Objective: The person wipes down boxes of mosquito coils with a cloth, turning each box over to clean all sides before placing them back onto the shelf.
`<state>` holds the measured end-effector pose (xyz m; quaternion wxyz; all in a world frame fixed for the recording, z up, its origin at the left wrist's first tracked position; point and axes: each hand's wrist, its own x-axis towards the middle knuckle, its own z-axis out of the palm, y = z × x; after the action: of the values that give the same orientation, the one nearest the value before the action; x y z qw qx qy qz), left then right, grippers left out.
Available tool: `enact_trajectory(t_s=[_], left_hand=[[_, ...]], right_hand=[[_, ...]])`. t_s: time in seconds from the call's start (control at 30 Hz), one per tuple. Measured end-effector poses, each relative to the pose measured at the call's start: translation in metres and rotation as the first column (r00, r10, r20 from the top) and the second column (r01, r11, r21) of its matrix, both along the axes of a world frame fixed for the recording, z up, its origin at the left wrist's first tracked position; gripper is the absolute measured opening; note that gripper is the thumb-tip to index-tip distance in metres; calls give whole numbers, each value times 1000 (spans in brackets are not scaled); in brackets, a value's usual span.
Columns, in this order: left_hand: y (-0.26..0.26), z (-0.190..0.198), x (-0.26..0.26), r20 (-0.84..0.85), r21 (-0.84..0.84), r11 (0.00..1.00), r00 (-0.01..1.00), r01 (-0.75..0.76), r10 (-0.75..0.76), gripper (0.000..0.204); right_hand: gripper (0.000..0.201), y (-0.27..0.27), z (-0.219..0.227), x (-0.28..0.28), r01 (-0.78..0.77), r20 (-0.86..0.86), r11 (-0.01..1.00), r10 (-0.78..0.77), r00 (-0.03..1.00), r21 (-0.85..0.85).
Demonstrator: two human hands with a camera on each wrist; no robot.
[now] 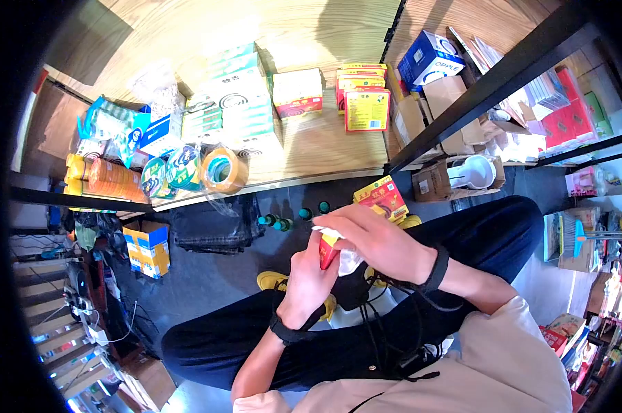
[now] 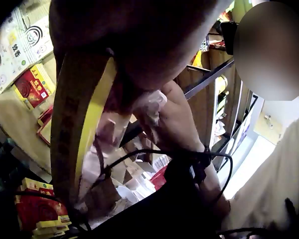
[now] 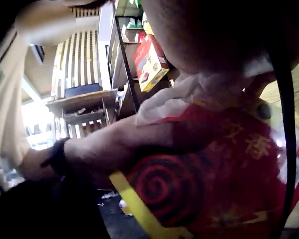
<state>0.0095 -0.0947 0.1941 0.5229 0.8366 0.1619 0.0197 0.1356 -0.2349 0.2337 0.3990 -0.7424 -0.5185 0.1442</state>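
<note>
My left hand (image 1: 309, 279) grips a red and yellow mosquito coil box (image 1: 329, 253) in front of my lap. In the right wrist view a dark spiral and gold lettering mark the red face of this box (image 3: 239, 169). My right hand (image 1: 380, 241) curls over the top of the box, holding a crumpled white tissue (image 1: 349, 263) against it. The tissue (image 3: 177, 94) runs along the box's upper edge in the right wrist view. From the left wrist, the narrow side of the box (image 2: 82, 129) shows, and the right hand's fingertips are partly hidden.
More mosquito coil boxes (image 1: 380, 196) are stacked on the floor beyond my hands. Behind them a wooden shelf (image 1: 325, 155) bears cartons, yellow boxes (image 1: 367, 110) and tape rolls (image 1: 223, 170). Green-capped bottles (image 1: 282, 224) stand on the floor. A black shelf post (image 1: 490, 82) slants at right.
</note>
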Motion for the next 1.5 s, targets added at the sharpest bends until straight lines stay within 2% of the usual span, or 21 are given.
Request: enact_trajectory(t_s=[0.1, 0.17, 0.23, 0.3, 0.33, 0.37, 0.43, 0.47, 0.5, 0.57, 0.6, 0.63, 0.7, 0.83, 1.0, 1.17, 1.27, 1.37, 1.4, 1.43, 1.5], left_hand=[[3, 12, 3, -13, 67, 997, 999, 30, -29, 44], [-2, 14, 7, 238, -103, 994, 970, -33, 57, 47], [-6, 19, 9, 300, -91, 993, 949, -73, 97, 48], [-16, 4, 7, 285, -441, 892, 927, -97, 242, 50], [-13, -7, 2, 244, -241, 970, 966, -27, 87, 51], [-13, -14, -2, 255, -79, 994, 965, 79, -57, 51], [-30, -16, -6, 144, -483, 874, 979, -57, 143, 51], [-28, -16, -7, 145, -483, 874, 979, -58, 145, 51], [-25, -15, -8, 155, -473, 879, 976, -62, 152, 48], [-18, -11, -12, 158, -463, 884, 974, -71, 161, 46], [-12, -5, -10, 167, -297, 954, 981, -43, 96, 42], [-7, 2, -7, 166, -123, 992, 986, -8, 29, 38], [-6, 11, -4, 196, -80, 996, 980, -29, 44, 33], [0, 4, -3, 85, -22, 1000, 996, -19, 20, 30], [0, -11, -4, -30, -22, 999, 999, 35, -36, 32], [4, -9, 1, 102, 112, 994, 995, -9, -3, 43], [1, -4, 6, 215, 138, 984, 973, -114, 82, 34], [1, -5, 7, 295, 141, 974, 947, -176, 128, 31], [0, -6, 7, 330, 134, 968, 930, -214, 160, 29], [0, -8, 7, 330, 131, 968, 930, -215, 162, 29], [0, -9, 6, 367, 170, 962, 920, -215, 141, 28]], right_hand=[[33, -5, -9, 15, 21, -114, 1000, -20, 993, 10], [36, -12, -1, 25, 166, -205, 986, -164, 965, -4], [30, -16, 8, 39, 320, -409, 944, -260, 874, 84], [28, -13, 7, 42, 492, -677, 840, -225, 700, 229], [30, -13, 3, 43, 494, -682, 834, -212, 700, 248], [30, -12, 2, 41, 490, -680, 835, -208, 703, 251], [32, -11, 1, 33, 465, -523, 866, -314, 792, 184], [29, -14, 6, 33, 445, -347, 889, -385, 855, 110], [29, -15, 7, 36, 445, -348, 889, -385, 855, 109], [32, -14, 6, 45, 342, -58, 916, -337, 940, 210], [41, -15, 11, 49, 296, 61, 937, -311, 948, 187], [41, -14, 9, 48, 297, 58, 936, -312, 948, 188], [44, -13, 7, 47, 241, -79, 946, -230, 970, 215], [49, -8, 8, 30, 142, 133, 987, -151, 980, 74], [48, -3, 3, 5, 38, -111, 964, -9, 994, 262], [40, -12, 18, 15, 149, -361, 979, -90, 928, 141], [43, -13, 16, 19, 147, -72, 950, -132, 989, 277], [39, -18, 18, 32, 392, -221, 879, -339, 914, 270], [37, -19, 22, 39, 465, -150, 847, -441, 885, 258], [35, -19, 24, 42, 472, -81, 818, -474, 877, 330], [34, -22, 19, 29, 357, 50, 889, -386, 921, 287]])
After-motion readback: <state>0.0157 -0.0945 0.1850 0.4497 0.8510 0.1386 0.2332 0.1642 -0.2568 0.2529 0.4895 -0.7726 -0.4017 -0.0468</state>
